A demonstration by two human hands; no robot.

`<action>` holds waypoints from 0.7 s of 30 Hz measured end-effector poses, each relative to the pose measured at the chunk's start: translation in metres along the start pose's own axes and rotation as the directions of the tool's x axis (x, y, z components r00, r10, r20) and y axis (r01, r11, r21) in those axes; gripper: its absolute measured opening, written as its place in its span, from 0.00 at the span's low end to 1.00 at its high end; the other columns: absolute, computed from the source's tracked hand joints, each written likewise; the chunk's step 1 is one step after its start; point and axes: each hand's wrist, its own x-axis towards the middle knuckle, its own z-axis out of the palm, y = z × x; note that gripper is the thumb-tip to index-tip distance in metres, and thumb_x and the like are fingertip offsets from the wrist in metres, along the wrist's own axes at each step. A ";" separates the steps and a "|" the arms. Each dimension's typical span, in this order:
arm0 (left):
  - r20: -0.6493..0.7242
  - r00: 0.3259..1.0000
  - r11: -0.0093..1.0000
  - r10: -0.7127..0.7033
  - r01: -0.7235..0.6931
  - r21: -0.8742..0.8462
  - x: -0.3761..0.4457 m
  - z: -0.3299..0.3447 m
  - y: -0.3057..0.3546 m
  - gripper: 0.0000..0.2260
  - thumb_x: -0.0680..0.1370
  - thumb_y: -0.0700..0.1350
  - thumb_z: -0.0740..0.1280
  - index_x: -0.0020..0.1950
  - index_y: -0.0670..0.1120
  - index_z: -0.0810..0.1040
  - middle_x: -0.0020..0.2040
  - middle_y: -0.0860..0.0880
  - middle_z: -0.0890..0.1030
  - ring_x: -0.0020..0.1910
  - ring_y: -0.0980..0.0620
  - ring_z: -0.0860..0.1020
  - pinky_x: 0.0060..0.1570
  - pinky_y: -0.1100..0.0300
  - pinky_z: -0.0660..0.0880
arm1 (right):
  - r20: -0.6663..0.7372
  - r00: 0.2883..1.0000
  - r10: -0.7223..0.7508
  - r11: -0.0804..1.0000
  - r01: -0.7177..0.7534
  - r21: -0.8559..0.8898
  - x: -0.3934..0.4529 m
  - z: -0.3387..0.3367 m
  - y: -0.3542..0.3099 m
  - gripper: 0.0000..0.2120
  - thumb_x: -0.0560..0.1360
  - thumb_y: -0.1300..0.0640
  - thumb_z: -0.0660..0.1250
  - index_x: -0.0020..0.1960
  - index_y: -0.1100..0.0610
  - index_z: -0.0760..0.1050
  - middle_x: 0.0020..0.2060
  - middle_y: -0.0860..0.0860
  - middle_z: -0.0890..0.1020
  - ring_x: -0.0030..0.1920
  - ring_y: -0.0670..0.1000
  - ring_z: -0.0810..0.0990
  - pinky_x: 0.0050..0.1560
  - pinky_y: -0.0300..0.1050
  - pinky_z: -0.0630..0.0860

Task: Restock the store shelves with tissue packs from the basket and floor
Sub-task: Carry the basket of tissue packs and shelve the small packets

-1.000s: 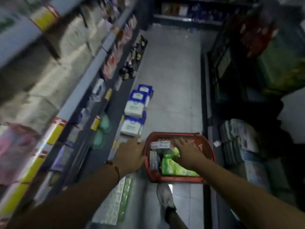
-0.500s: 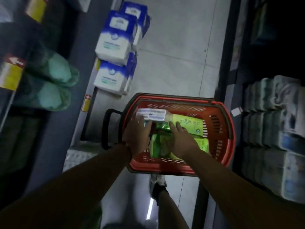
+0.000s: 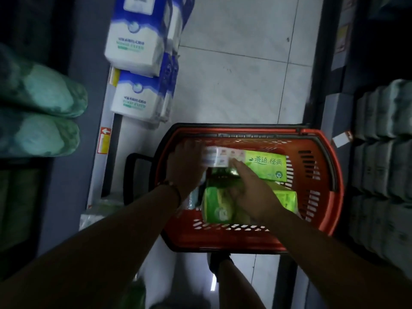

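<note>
Head view: at the far left, blue-and-white tissue packs are lying on the floor beside the shelving. In the red basket, the left hand is gripping the left end of a long green tissue pack, while the right hand is lying across its near edge — how tightly it is holding I cannot tell. More green packs are sitting underneath. The risk, I judge: a lopsided lift is letting the slick wrapper slip — or dragging a neighbour out.

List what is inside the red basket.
The red basket holds green tissue packs, one with a white end. Both hands, left hand and right hand, cover whatever lies beneath.
</note>
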 end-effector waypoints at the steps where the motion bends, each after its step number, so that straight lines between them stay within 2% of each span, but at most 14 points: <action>1: -0.014 1.000 0.998 -0.016 0.016 -0.065 -0.005 -0.009 -0.001 0.18 0.70 0.49 0.72 0.58 0.48 0.75 0.54 0.44 0.77 0.49 0.40 0.77 0.41 0.50 0.74 | -0.025 0.999 0.023 0.999 -0.022 0.042 -0.004 -0.006 0.000 0.36 0.77 0.57 0.69 0.79 0.47 0.57 0.77 0.48 0.64 0.70 0.54 0.73 0.67 0.45 0.71; 4: -0.018 0.999 0.950 -0.028 0.021 -0.310 -0.025 -0.048 0.001 0.20 0.70 0.54 0.73 0.56 0.46 0.76 0.50 0.45 0.78 0.48 0.42 0.77 0.46 0.51 0.73 | -0.109 0.992 0.066 0.979 -0.044 0.197 -0.017 -0.026 -0.007 0.35 0.76 0.55 0.71 0.78 0.46 0.59 0.72 0.47 0.70 0.64 0.51 0.75 0.59 0.43 0.73; 6: 0.039 0.996 0.863 -0.074 0.084 -0.499 -0.045 -0.082 0.006 0.23 0.67 0.58 0.75 0.52 0.43 0.78 0.47 0.44 0.80 0.46 0.44 0.78 0.46 0.52 0.73 | -0.138 0.983 0.119 0.931 -0.062 0.360 -0.030 -0.041 -0.019 0.34 0.75 0.54 0.72 0.76 0.45 0.61 0.64 0.43 0.75 0.59 0.45 0.75 0.53 0.40 0.72; 7: 0.078 0.992 0.808 -0.097 0.124 -0.576 -0.056 -0.098 0.007 0.25 0.66 0.61 0.73 0.51 0.43 0.79 0.46 0.45 0.81 0.45 0.45 0.79 0.45 0.51 0.75 | -0.136 0.980 0.144 0.893 -0.069 0.444 -0.037 -0.048 -0.027 0.33 0.75 0.53 0.73 0.75 0.44 0.63 0.61 0.42 0.77 0.55 0.43 0.77 0.52 0.38 0.72; 9: 0.132 0.986 0.713 -0.106 0.168 -0.681 -0.082 -0.134 0.008 0.25 0.65 0.64 0.70 0.50 0.46 0.80 0.44 0.46 0.83 0.43 0.48 0.81 0.43 0.51 0.77 | -0.145 0.973 0.178 0.811 -0.062 0.581 -0.057 -0.060 -0.045 0.28 0.74 0.53 0.73 0.71 0.47 0.67 0.59 0.44 0.81 0.54 0.45 0.82 0.56 0.43 0.77; 12: 0.166 0.977 0.564 -0.132 0.212 -0.798 -0.124 -0.191 0.005 0.13 0.71 0.55 0.75 0.47 0.47 0.80 0.42 0.52 0.85 0.40 0.59 0.82 0.45 0.58 0.79 | -0.150 0.978 0.148 0.718 -0.001 0.696 -0.098 -0.079 -0.093 0.14 0.78 0.60 0.69 0.63 0.54 0.75 0.55 0.53 0.85 0.53 0.52 0.83 0.51 0.45 0.79; 14: 0.135 0.974 0.434 -0.182 0.203 -0.878 -0.160 -0.242 0.006 0.10 0.73 0.50 0.75 0.49 0.47 0.81 0.42 0.53 0.86 0.42 0.59 0.84 0.47 0.58 0.80 | -0.162 0.978 0.130 0.683 0.030 0.730 -0.138 -0.090 -0.139 0.08 0.79 0.60 0.67 0.57 0.55 0.78 0.51 0.56 0.85 0.47 0.51 0.83 0.48 0.46 0.79; 16: 0.063 0.971 0.354 -0.230 0.144 -0.924 -0.200 -0.296 0.007 0.05 0.76 0.43 0.74 0.50 0.47 0.81 0.38 0.56 0.86 0.39 0.61 0.83 0.42 0.62 0.78 | -0.214 0.973 0.086 0.665 0.104 0.740 -0.181 -0.101 -0.186 0.06 0.79 0.61 0.67 0.55 0.55 0.79 0.50 0.54 0.86 0.46 0.51 0.83 0.50 0.48 0.78; 17: 0.025 0.965 0.324 -0.262 0.112 -0.939 -0.221 -0.323 0.006 0.05 0.76 0.42 0.73 0.51 0.47 0.82 0.37 0.56 0.85 0.37 0.61 0.82 0.41 0.63 0.78 | -0.243 0.968 0.056 0.656 0.148 0.740 -0.204 -0.106 -0.211 0.07 0.78 0.61 0.67 0.55 0.55 0.80 0.49 0.53 0.86 0.47 0.52 0.84 0.51 0.49 0.78; 18: -0.003 0.954 0.293 -0.299 0.089 -0.952 -0.241 -0.354 0.006 0.09 0.75 0.45 0.74 0.54 0.48 0.81 0.38 0.53 0.86 0.38 0.59 0.83 0.42 0.61 0.79 | -0.266 0.964 0.026 0.641 0.188 0.744 -0.226 -0.112 -0.236 0.07 0.78 0.62 0.67 0.55 0.56 0.80 0.47 0.51 0.87 0.48 0.52 0.84 0.51 0.48 0.79; 20: -0.063 0.918 0.252 -0.391 0.041 -0.967 -0.280 -0.416 -0.001 0.20 0.72 0.51 0.76 0.61 0.52 0.76 0.44 0.45 0.85 0.42 0.50 0.84 0.46 0.52 0.81 | -0.306 0.950 -0.055 0.613 0.274 0.741 -0.270 -0.127 -0.291 0.10 0.78 0.64 0.66 0.57 0.57 0.80 0.43 0.49 0.87 0.44 0.49 0.85 0.43 0.41 0.79; 21: -0.112 0.898 0.245 -0.425 -0.005 -0.970 -0.300 -0.448 -0.004 0.24 0.71 0.50 0.77 0.63 0.51 0.73 0.46 0.43 0.83 0.42 0.50 0.83 0.46 0.52 0.80 | -0.324 0.940 -0.103 0.606 0.318 0.729 -0.291 -0.135 -0.320 0.11 0.78 0.65 0.65 0.58 0.57 0.80 0.42 0.50 0.86 0.42 0.47 0.85 0.40 0.38 0.78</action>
